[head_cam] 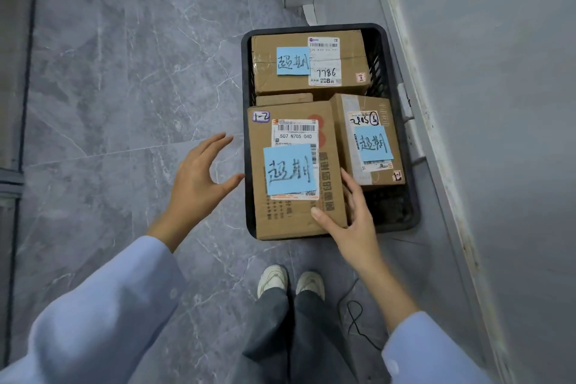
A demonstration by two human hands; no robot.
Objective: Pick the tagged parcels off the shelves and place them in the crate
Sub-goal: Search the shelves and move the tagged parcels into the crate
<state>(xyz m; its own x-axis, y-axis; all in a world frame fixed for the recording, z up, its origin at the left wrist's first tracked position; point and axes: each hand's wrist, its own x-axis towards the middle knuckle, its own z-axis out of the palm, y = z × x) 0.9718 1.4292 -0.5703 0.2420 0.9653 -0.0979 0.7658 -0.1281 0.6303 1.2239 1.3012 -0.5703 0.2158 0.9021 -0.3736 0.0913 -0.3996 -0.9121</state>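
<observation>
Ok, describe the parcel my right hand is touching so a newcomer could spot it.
Find the black crate on the grey floor beside the wall. The parcel is the big cardboard box at its near left, under the right hand. Only its label reads 507 N705 040, with a 1-2 sticker.

A parcel depot or storeroom: barcode-labelled cardboard parcels (pixel 265 72) fill a black crate (pixel 311 27) on the grey tiled floor (pixel 124 72).
</observation>
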